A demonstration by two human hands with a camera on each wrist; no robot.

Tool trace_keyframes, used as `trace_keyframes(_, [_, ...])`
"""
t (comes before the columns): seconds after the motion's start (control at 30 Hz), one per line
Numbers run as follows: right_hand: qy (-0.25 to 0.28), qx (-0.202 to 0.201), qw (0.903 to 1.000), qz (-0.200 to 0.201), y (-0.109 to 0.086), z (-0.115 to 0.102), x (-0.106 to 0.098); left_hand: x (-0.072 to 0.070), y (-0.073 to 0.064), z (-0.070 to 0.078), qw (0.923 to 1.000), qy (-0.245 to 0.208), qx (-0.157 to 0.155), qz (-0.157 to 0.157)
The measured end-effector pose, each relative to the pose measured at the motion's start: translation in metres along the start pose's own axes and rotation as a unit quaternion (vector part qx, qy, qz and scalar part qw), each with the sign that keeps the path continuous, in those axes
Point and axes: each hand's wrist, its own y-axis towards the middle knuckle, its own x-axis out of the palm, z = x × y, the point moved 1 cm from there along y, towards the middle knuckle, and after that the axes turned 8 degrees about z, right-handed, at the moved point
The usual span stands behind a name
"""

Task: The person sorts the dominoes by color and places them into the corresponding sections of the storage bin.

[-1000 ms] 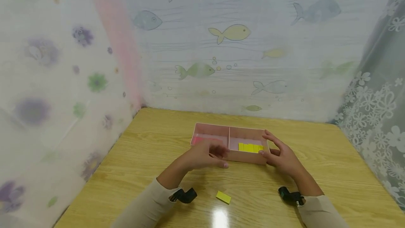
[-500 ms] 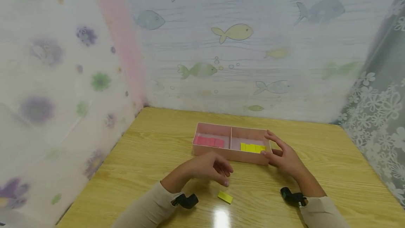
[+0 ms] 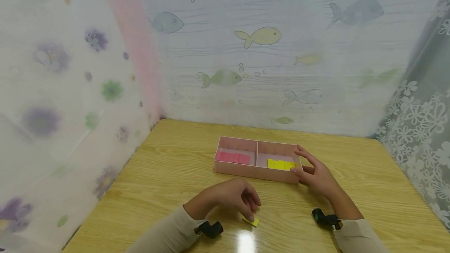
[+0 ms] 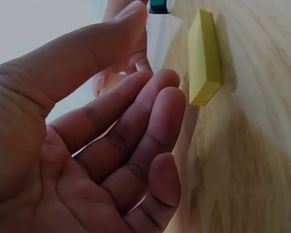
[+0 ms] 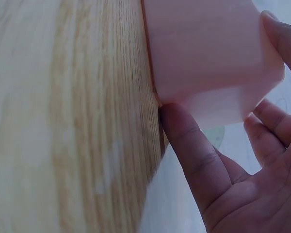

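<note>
A small yellow rectangular block [image 3: 255, 222] lies on the table near the front. My left hand [image 3: 235, 197] hovers low over it, its thumb overlapping the block in the head view. In the left wrist view the fingers [image 4: 167, 114] are loosely bent, holding nothing, and the yellow block is just past their tips. Behind stands a pink two-compartment box [image 3: 256, 172]. My right hand [image 3: 318, 177] grips its right end, thumb and fingers spread across the corners. Pink blocks [image 3: 232, 157] lie in the left compartment, several yellow blocks [image 3: 279, 164] in the right one.
The wooden table [image 3: 168, 155] meets a fish-print curtain [image 3: 258, 81] at the back and a flower-print curtain [image 3: 70, 108] at the left. A lace-patterned grey curtain [image 3: 425, 116] hangs on the right. Both wrists carry small black cameras.
My left hand has moved from the box's front side toward me and down to the loose yellow block, uncovering the pink blocks. The right hand stays at the box's right end.
</note>
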Motion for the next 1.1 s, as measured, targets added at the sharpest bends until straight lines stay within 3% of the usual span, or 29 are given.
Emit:
trace_keyframes(0.2, [-0.002,-0.001,1.0000,0.000,0.000,0.001,-0.001,0.005,0.001,0.001,0.9996,0.027,0.000,-0.009])
trace_keyframes(0.4, [-0.003,-0.004,1.0000,0.003,-0.001,0.002,-0.003,0.009,0.002,0.003,0.9960,0.089,-0.001,0.012])
trace_keyframes(0.7, [0.006,0.000,1.0000,0.001,-0.001,0.001,-0.001,0.013,-0.001,0.004,0.9910,0.132,0.003,0.018])
trace_keyframes(0.9, [0.005,-0.001,1.0000,0.000,-0.001,0.000,-0.002,0.013,-0.001,0.007,0.9832,0.179,0.016,0.028])
trace_keyframes(1.1, [0.006,0.000,1.0000,-0.003,-0.001,-0.001,-0.002,0.012,-0.001,0.007,0.9820,0.185,0.016,0.031])
